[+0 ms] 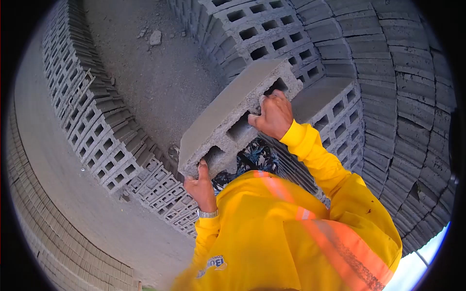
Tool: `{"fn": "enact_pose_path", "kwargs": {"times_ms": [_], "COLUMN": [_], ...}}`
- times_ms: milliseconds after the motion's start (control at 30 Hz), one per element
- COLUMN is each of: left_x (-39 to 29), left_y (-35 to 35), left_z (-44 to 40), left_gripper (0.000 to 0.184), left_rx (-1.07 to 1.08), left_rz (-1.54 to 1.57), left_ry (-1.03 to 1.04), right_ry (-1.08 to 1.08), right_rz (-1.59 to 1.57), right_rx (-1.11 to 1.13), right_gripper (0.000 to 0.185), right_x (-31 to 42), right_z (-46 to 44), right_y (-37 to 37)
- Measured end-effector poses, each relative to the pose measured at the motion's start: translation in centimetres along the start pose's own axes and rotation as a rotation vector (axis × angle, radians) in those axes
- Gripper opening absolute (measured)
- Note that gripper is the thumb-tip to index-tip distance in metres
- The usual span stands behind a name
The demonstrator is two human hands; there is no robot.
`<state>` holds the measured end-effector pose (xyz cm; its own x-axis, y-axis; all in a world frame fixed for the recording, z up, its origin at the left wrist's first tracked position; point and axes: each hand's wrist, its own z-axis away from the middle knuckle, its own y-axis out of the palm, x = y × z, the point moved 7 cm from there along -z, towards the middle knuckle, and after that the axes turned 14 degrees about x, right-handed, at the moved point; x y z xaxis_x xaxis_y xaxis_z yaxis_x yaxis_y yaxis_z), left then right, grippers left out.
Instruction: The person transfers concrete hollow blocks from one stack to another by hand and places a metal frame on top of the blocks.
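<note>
A grey hollow concrete block (223,106) with three cavities is held up in front of my body, tilted so that its right end is higher in view. My left hand (200,189), with a metal-banded watch (208,213) at the wrist, grips the block's lower left end, its thumb at the left cavity. My right hand (275,115) is closed on the block toward its other end, with fingers hooked at the middle and right cavities. Some fingertips are hidden inside the block. Dark patterned cloth (259,157) shows just below it.
Stacked hollow blocks (269,24) stand beyond the block, and a shorter stack (340,116) is at the right. A tall wall of blocks (407,97) rises at far right. A long row of blocks (97,131) runs along the left. Loose rubble (155,38) lies on the dusty ground.
</note>
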<state>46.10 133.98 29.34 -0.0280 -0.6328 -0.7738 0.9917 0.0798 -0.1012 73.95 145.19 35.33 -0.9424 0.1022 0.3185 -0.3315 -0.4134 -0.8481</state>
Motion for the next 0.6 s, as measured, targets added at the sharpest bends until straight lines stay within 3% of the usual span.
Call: {"fn": "enact_pose_path", "kwargs": {"times_ms": [33, 133, 367, 433, 500, 600], "left_x": [-1.1, -3.8, -6.4, -5.1, -5.4, -4.3], "left_y": [2.9, 10.9, 25.2, 27.7, 29.6, 31.3], "left_z": [-0.2, -0.5, 0.4, 0.4, 0.7, 1.3], "left_gripper": [0.033, 0.037, 0.047, 0.05, 0.056, 0.059], "left_rx": [0.059, 0.234, 0.4, 0.462, 0.405, 0.419], "left_rz": [-0.012, -0.299, -0.313, -0.288, -0.238, -0.263], "left_ry": [0.043, -0.178, -0.039, -0.09, 0.111, 0.101], "right_ry": [0.036, 0.133, 0.275, 0.307, 0.317, 0.333], "right_rz": [0.018, 0.061, 0.044, 0.031, 0.02, -0.007], "right_rx": [-0.015, -0.068, -0.056, -0.027, -0.007, 0.089], "right_gripper": [0.041, 0.036, 0.038, 0.038, 0.039, 0.042], "right_x": [-2.7, -10.4, -25.8, -28.3, -30.5, -33.8], "right_z": [0.3, 0.9, 2.3, 2.3, 2.6, 2.9], "right_y": [-2.2, -7.4, -11.9, -12.2, -12.2, -11.0]}}
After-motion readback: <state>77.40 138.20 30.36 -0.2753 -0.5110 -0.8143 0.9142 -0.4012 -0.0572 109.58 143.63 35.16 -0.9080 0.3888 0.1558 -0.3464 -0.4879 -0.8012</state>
